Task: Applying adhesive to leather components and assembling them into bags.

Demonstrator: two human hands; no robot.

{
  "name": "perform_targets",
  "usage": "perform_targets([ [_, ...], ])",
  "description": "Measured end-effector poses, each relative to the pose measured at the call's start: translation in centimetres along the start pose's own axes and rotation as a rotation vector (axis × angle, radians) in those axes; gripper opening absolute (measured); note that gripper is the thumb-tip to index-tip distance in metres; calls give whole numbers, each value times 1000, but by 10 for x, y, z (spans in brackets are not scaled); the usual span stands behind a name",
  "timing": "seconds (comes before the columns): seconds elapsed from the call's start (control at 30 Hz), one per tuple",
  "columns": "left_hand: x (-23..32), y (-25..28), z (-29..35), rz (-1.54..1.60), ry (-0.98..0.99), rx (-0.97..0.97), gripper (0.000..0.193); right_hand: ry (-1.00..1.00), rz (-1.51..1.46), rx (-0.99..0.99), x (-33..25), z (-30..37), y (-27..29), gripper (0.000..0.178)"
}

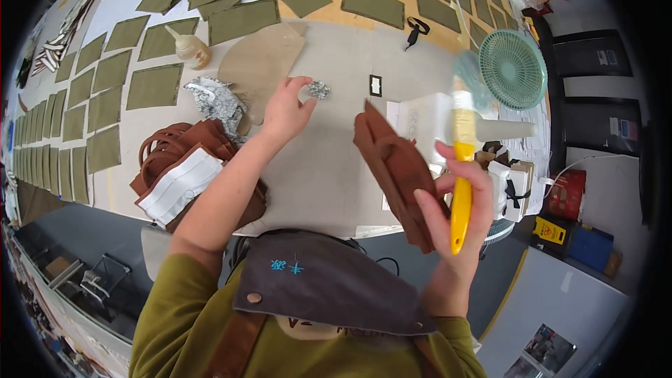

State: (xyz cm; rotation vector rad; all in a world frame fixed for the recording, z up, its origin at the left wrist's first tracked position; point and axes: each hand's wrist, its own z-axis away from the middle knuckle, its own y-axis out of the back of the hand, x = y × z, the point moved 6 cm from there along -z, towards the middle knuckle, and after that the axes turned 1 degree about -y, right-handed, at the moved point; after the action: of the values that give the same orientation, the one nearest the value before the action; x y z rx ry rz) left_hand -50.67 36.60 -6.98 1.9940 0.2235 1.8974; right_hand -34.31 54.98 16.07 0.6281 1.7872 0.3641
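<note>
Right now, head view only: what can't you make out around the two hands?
- Brush bristles: blurred, so any glue on them is unreadable.
- Brown leather piece: its lower end is hidden behind the right hand.
- Small silvery scrap at the left hand fingers: too small to identify, contact unclear.
- Stack of brown pieces: partly covered by the left forearm.
- Table far edges: bent and cut off by the fisheye rim.

You stand at a wide grey worktable (329, 168) with a green fan (513, 68) at its right end, grey floor (553, 301) beneath.
</note>
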Motion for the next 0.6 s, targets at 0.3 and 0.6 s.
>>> perform_targets([
  [0.3,-41,-85,-57,-385,-186,-244,46,3,-68,-108,3,1,0,52],
  [0.6,26,-68,-92,-161,-228,-104,37,16,-139,-197,11,-20,-30,47],
])
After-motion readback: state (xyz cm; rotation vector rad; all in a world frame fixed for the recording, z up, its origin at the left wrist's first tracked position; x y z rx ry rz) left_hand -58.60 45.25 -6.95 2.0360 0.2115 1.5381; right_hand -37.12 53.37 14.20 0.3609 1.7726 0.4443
